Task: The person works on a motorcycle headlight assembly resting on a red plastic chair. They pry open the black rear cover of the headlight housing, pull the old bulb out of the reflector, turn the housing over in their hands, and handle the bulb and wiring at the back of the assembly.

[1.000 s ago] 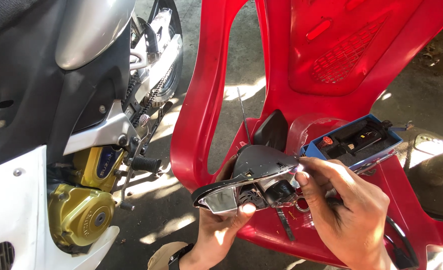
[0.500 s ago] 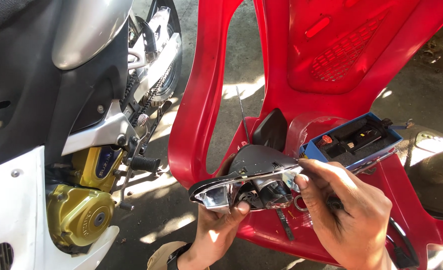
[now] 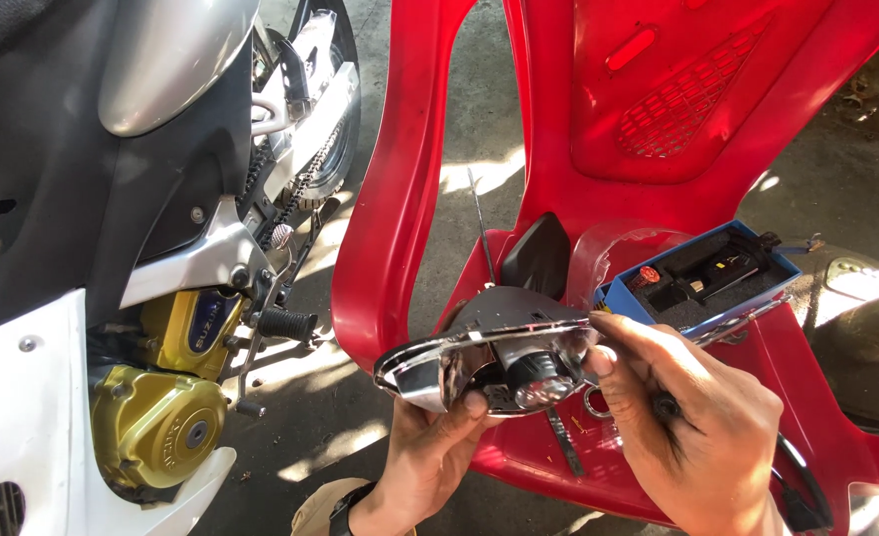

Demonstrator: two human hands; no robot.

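— What does the left hand (image 3: 429, 447) hold?

— A chrome headlight housing (image 3: 489, 357), gripped from below. The thumb presses on its lower edge, and the other fingers curl up behind it (they are mostly hidden).

— Where is the housing?

— In the air just above the seat of a red plastic chair (image 3: 658, 119), low in the middle of the view. It lies tilted, the chrome rim towards the left and the dark back shell on top.

— And the right hand (image 3: 692, 427)?

— It comes in from the right, fingers bent and pinched at the housing's right end, next to the round bulb socket (image 3: 539, 382). A thin dark cable (image 3: 673, 409) runs across its knuckles. Whether the fingertips grasp a small part there, I cannot tell.

— What else is on the chair?

— A blue box (image 3: 702, 273) with dark parts inside, open, sitting on the seat just behind the right hand. A screwdriver (image 3: 481, 228) stands leaning by the chair's back, beside a black piece (image 3: 539, 253). Another thin tool (image 3: 563, 442) lies on the seat under the housing.

— And to the left?

— A motorcycle (image 3: 112, 248), well apart from the hands: black and silver fairing, white lower panel, a gold engine cover (image 3: 151, 422), a footpeg (image 3: 285, 323) and the chain (image 3: 300, 189) behind it. The ground (image 3: 479, 119) is concrete, with patches of sun.
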